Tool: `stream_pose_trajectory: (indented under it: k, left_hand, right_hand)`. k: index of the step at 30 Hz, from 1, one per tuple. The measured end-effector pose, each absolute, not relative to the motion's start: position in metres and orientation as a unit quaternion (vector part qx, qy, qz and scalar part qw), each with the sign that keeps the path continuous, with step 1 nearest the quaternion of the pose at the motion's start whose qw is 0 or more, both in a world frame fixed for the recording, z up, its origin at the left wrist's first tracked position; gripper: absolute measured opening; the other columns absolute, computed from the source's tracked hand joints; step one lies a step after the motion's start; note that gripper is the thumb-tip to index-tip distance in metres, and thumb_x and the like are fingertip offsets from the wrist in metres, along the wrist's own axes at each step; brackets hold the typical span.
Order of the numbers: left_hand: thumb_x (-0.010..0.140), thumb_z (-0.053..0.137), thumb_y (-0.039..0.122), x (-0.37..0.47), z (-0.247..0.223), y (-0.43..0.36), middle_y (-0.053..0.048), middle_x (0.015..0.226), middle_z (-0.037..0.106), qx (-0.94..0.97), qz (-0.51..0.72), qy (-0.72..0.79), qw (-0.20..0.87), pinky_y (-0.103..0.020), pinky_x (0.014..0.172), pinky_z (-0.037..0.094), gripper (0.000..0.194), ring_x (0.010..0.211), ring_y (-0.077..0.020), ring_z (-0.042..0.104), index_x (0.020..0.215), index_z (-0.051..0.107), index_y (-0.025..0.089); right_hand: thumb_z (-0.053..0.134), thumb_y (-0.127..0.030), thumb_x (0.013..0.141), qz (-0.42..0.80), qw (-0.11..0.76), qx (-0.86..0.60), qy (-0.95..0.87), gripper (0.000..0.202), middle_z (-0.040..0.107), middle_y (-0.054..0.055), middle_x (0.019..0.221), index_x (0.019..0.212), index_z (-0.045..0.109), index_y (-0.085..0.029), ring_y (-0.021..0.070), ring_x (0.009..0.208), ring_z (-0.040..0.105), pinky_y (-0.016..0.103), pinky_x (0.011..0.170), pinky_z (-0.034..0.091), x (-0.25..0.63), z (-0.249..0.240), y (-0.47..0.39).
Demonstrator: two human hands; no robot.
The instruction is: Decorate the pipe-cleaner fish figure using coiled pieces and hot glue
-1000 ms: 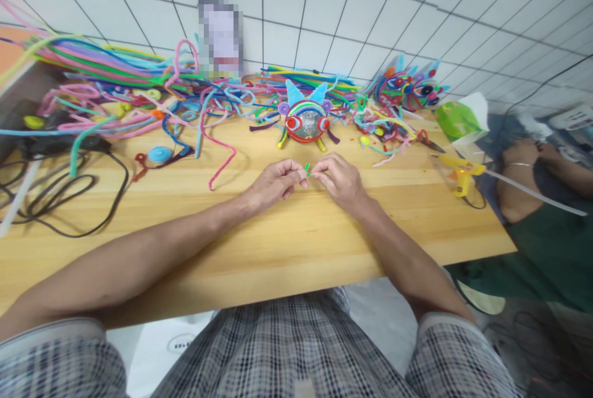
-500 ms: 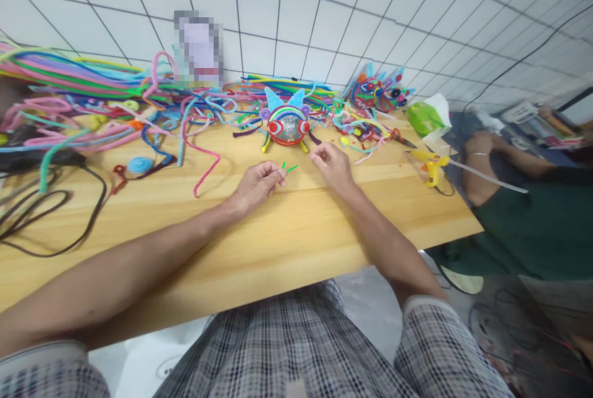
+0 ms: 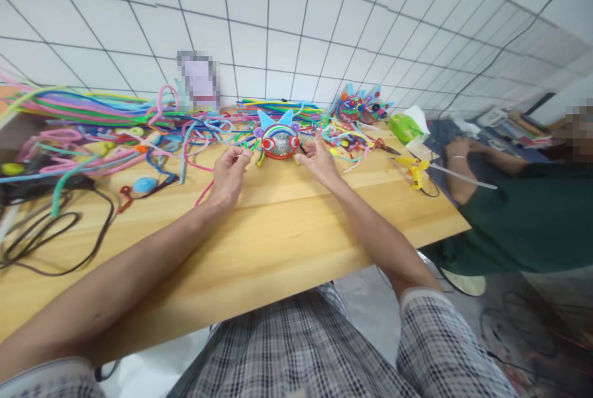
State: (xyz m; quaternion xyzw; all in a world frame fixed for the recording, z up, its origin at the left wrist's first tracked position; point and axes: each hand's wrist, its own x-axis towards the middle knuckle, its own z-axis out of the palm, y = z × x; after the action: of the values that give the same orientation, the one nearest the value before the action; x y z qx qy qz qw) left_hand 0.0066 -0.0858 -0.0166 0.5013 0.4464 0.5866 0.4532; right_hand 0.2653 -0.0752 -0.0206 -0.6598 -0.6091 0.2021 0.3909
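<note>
Decorated round figure (image 3: pixel 280 144) seen at mid-table (image 3: pixel 287 225), between the two hands. Its silver face is turned towards the wearer; the pointed blue ears (image 3: pixel 265 118) are aimed up and towards the wall, the yellow feet (image 3: pixel 260 159) towards the near edge. The long axis, ears to feet, is set roughly square to that edge. Whether the figure is propped upright or tipped back cannot be judged from this angle.

Left hand (image 3: pixel 228 177) is held just beside the figure, thumb and fingers pinched on a small green strip (image 3: pixel 253 145). The strip is angled outward from the fingertips; its lower end is covered by them, and its outline is partly confused with coloured stems behind.

Right hand (image 3: pixel 319 164) is brought to the figure's other side, fingers curled by a dark tassel (image 3: pixel 302 150). Whether the tassel is gripped or merely brushed cannot be told.

A pink stem (image 3: pixel 204 193) is partly hidden behind the left hand. Two similar figures (image 3: pixel 348 107) are overlapped near the wall. A panel (image 3: pixel 201 81) is blurred into blocks. At right, a co-worker in dark green (image 3: pixel 523 219) is cut off by the frame.
</note>
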Motion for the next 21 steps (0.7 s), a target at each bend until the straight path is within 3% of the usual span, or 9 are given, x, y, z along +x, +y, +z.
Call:
stream_pose_trajectory:
  k: [6,12,21]
  left_hand:
    - [0.079,0.085,0.038,0.008,-0.009,-0.054,0.0,0.072,0.06,0.527,0.557,0.391,0.509,-0.027,0.072,0.044,0.03,0.073,-0.0153,0.051,0.068,0.063,0.02]
    - [0.073,0.088,0.042,0.016,-0.013,-0.045,0.001,0.069,0.058,0.55,0.504,0.353,0.565,-0.028,0.066,0.042,0.034,0.067,-0.014,0.049,0.066,0.065,0.019]
    - [0.086,0.083,0.031,0.059,-0.006,-0.03,0.002,0.075,0.064,0.564,0.486,0.298,0.598,-0.028,0.078,0.045,0.021,0.072,-0.0132,0.054,0.077,0.07,0.018]
  right_hand:
    - [0.083,-0.047,0.081,0.238,0.418,-0.601,-0.638,0.077,0.065,0.018,0.153,0.146,0.055,-0.019,0.0321,0.14,0.064,0.051,0.117,0.053,0.258,-0.016,-0.053]
    - [0.084,-0.05,0.076,0.284,0.419,-0.601,-0.618,0.086,0.071,0.016,0.142,0.149,0.054,-0.017,0.0291,0.116,0.075,0.048,0.109,0.058,0.249,-0.032,-0.048]
    - [0.08,-0.058,0.078,0.203,0.476,-0.58,-0.63,0.073,0.075,0.013,0.132,0.138,0.063,-0.02,0.03,0.113,0.074,0.05,0.107,0.06,0.299,-0.019,-0.045]
